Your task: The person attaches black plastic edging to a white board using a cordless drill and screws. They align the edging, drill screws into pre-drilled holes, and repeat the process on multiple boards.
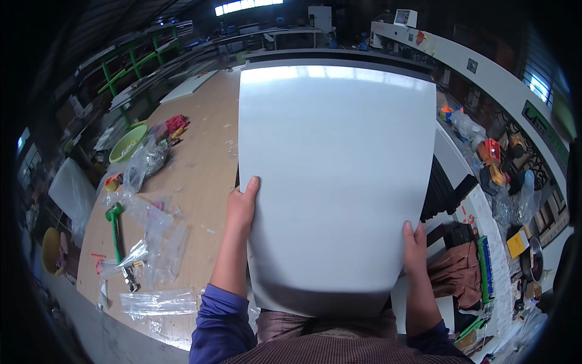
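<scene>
White panel (336,182): large, glossy, held above the wooden bench (200,164), near edge at the person's chest. Left hand (241,203) grips its left edge; right hand (414,246) grips its right edge. Left on bench: green-handled mallet (114,227), clear plastic bags (154,224), green bowl (127,142).

Dim workshop, lit by a bright window strip (248,6) at the far wall. Wooden workbench (200,158) is seen at left, green-framed racks (130,64) behind (w/ stacked boards).
</scene>
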Tool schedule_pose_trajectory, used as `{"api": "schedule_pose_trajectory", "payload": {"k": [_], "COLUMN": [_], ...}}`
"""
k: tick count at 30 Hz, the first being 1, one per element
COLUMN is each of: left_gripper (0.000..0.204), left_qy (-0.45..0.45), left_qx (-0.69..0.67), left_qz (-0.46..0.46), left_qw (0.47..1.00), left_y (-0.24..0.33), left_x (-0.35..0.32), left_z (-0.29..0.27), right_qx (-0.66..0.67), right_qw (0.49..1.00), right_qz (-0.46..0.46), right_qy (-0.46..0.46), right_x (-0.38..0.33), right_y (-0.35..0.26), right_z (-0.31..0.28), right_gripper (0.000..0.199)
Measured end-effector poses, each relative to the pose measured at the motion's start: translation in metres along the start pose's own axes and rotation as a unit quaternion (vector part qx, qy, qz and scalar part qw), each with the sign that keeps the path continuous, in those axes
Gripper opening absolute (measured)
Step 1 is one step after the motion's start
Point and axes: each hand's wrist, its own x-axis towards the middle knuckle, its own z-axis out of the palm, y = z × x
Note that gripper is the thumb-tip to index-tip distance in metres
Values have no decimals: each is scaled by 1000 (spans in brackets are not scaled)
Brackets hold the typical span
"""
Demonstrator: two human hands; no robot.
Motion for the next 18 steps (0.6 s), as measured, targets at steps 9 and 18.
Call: {"api": "schedule_pose_trajectory", "payload": {"k": [9,18], "left_gripper": [63,69], "left_qy": [4,2], "left_qx": [24,22], "left_qz": [-21,-23], "left_qw": [999,999], "left_y": [-18,-35], "left_x": [19,34], "left_z": [11,15], "right_qx": [81,79], "right_qw": [995,994], "right_qz": [44,51], "right_qy": [49,57], "right_x": [4,6], "right_y": [16,23], "right_z": [15,15], "right_gripper": [29,31]}}
